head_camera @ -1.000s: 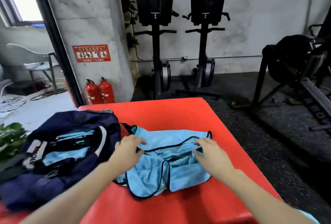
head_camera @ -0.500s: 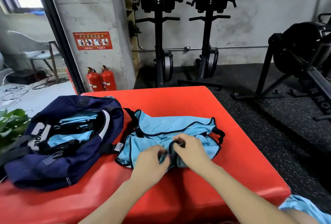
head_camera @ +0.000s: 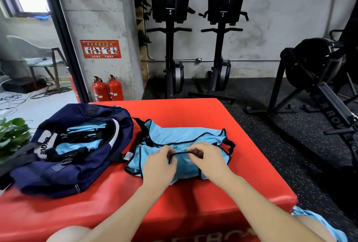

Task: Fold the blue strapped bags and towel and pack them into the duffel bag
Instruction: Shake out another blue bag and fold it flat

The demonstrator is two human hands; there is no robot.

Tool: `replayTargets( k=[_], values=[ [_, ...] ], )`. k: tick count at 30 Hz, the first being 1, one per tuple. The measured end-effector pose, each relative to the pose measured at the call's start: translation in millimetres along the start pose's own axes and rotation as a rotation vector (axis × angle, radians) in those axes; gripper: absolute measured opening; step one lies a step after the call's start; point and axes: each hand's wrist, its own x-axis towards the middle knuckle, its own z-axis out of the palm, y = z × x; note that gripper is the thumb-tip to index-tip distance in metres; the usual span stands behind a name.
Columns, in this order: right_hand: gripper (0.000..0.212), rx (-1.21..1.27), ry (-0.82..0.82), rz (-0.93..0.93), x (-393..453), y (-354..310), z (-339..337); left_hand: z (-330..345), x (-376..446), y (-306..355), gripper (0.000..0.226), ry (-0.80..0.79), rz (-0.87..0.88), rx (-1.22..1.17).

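A light blue bag (head_camera: 186, 137) with black trim and black straps lies folded in the middle of the red padded platform (head_camera: 174, 110). My left hand (head_camera: 159, 162) and my right hand (head_camera: 208, 157) sit side by side on its near half, each pinching the black-edged fabric between them. To the left lies the navy duffel bag (head_camera: 64, 172), unzipped, with light blue fabric (head_camera: 87, 125) and black straps showing inside its opening.
Two red fire extinguishers (head_camera: 107, 88) stand beyond the platform by a concrete pillar. Black gym machines (head_camera: 172, 34) line the back wall and another (head_camera: 317, 87) stands at the right on dark rubber floor. Green leaves (head_camera: 11, 137) show at the left edge.
Both hands came from the bag's far corners to its near middle and took hold of the black-trimmed edge. From half a second ago to now they have drawn slightly apart.
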Motion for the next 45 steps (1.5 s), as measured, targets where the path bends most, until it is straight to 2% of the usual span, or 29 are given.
replayTargets(
  k=[4,9,13,16,19,21,24,26,29,32,35,38,45],
  values=[
    [0.022,-0.191,0.012,0.024,-3.8,16.1,-23.2,-25.0,2.5,-8.1,0.025,0.062,0.075,0.111],
    [0.025,-0.429,0.068,0.187,-8.5,40.4,-70.8,-56.7,6.1,-23.8,0.03,0.047,0.094,0.17],
    [0.026,-0.434,0.172,0.202,-23.7,47.6,-96.1,-84.2,5.9,-25.0,0.03,-0.001,0.184,0.265],
    [0.026,-0.405,0.189,0.148,-40.0,46.5,-107.1,-100.7,-2.9,-35.4,0.028,-0.004,0.175,0.288],
    [0.024,-0.388,0.11,0.097,-58.6,45.2,-116.0,-109.9,-16.6,-50.4,0.027,-0.056,0.167,0.303],
    [0.023,-0.497,0.029,0.062,-70.5,45.2,-121.4,-114.2,-26.4,-58.3,0.026,-0.091,0.189,0.332],
    [0.025,-0.865,-0.158,-0.122,-86.5,50.8,-120.2,-116.3,-38.2,-75.0,0.029,-0.145,0.229,0.397],
    [0.048,-1.117,-0.313,-0.211,-97.7,59.7,-115.7,-116.0,-45.1,-91.1,0.03,-0.202,0.281,0.48],
    [0.056,-1.296,-0.44,-0.358,-109.8,70.6,-105.1,-113.9,-57.1,-111.9,0.034,-0.289,0.392,0.586],
    [0.05,-1.33,-0.512,-0.344,-111.5,70.1,-98.1,-113.0,-66.4,-118.1,0.041,-0.377,0.442,0.623],
    [0.019,-1.402,-0.564,-0.338,-116.7,56.9,-97.2,-114.0,-72.2,-112.8,0.042,-0.437,0.465,0.637],
    [0.034,-1.384,-0.594,-0.141,-116.2,61.7,-99.6,-116.3,-79.1,-100.3,0.04,-0.477,0.487,0.62],
    [0.03,-1.151,-0.304,-0.026,-84.0,64.7,-81.8,-103.1,-66.6,-96.6,0.036,-0.251,0.5,0.461]
  ],
)
